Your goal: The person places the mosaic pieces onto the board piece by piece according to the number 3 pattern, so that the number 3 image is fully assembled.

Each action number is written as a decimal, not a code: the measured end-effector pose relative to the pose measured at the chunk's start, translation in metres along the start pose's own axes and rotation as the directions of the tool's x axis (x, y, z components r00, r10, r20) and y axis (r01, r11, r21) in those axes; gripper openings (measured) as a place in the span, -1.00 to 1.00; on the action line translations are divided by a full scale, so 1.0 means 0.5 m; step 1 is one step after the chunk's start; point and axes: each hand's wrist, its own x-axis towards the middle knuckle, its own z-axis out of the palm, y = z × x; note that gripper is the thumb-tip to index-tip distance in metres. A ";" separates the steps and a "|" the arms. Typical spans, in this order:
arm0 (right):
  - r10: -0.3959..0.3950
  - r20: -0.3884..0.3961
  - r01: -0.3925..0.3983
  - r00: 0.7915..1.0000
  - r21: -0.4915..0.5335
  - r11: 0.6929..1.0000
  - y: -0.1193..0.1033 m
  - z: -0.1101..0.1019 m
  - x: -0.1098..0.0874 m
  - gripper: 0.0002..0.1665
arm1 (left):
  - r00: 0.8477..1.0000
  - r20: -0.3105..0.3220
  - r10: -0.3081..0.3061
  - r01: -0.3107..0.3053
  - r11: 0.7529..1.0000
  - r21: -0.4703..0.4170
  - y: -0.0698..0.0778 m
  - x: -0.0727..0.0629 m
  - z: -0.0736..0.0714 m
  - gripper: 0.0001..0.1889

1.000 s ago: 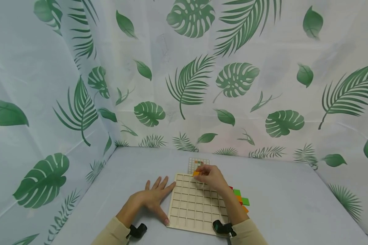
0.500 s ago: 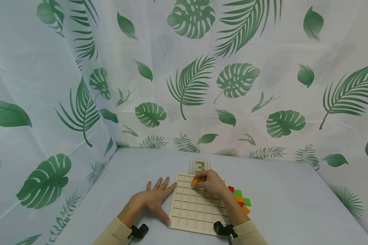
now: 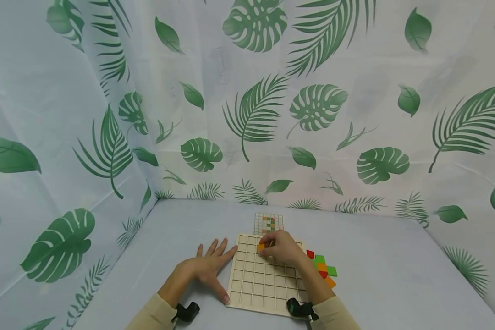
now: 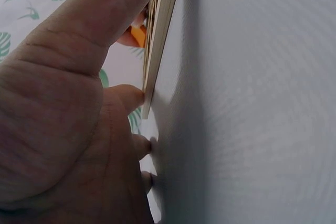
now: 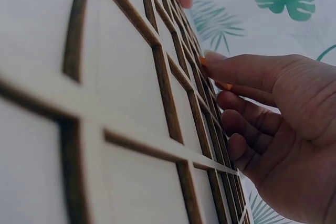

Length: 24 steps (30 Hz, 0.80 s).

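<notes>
A pale wooden board with a raised square grid lies on the table in the head view. Between thumb and fingers my right hand pinches a small orange square tile near the board's far edge. The right wrist view shows only slivers of that tile beside the grid; whether it touches the bottom of a cell I cannot tell. My left hand rests with spread fingers at the board's left side. Its thumb touches the near left corner, and the index finger touches the left edge farther up.
Behind the board lies a small grid card marked with orange, green and red squares. Several loose tiles in red, green and orange lie to the board's right, partly behind the right forearm. A leaf-patterned curtain hangs behind the table.
With the orange tile pinched, my right hand has moved from the board's far edge a little nearer, over the grid, uncovering more of the card. The left hand stays at the left edge.
</notes>
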 end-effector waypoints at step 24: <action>-0.009 -0.011 0.008 1.000 -0.123 0.992 -0.006 0.006 -0.002 -0.72 | 1.000 0.007 -0.002 0.002 1.000 0.000 0.003 0.000 -0.003 0.48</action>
